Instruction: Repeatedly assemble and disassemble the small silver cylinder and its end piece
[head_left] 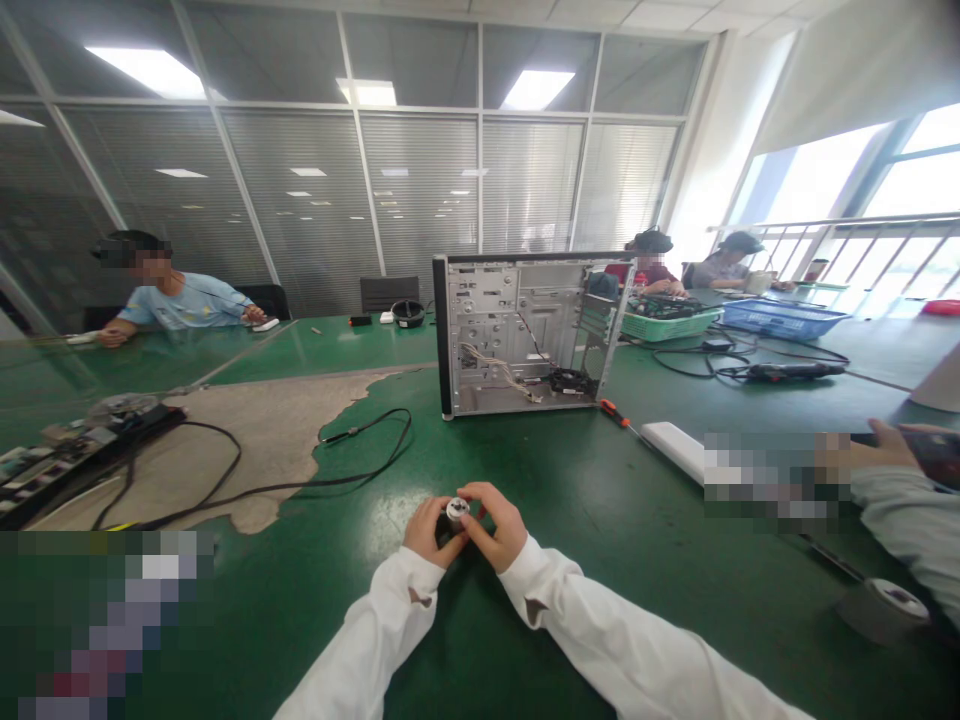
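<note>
Between my two hands, just above the green table point(420, 440), is a small whitish cylindrical part point(457, 509) with dark marks on its round top; its exact kind cannot be made out. My left hand point(431, 532) grips it from the left with thumb and fingers. From the other side, my right hand point(496, 522) closes on it, the thumb at its near edge. The fingers and thumbs hide its lower portion. Beyond the hands stands an open computer case point(517, 335), with loose cables and a black fan point(571, 381) inside.
A screwdriver point(615, 414) lies by the case, near a long white object point(675, 450). A black cable point(285, 487) and a power strip point(90, 450) lie left. Green point(667, 326) and blue baskets point(784, 318) stand back right. Other people sit around; a co-worker's hand point(874, 450) is at right.
</note>
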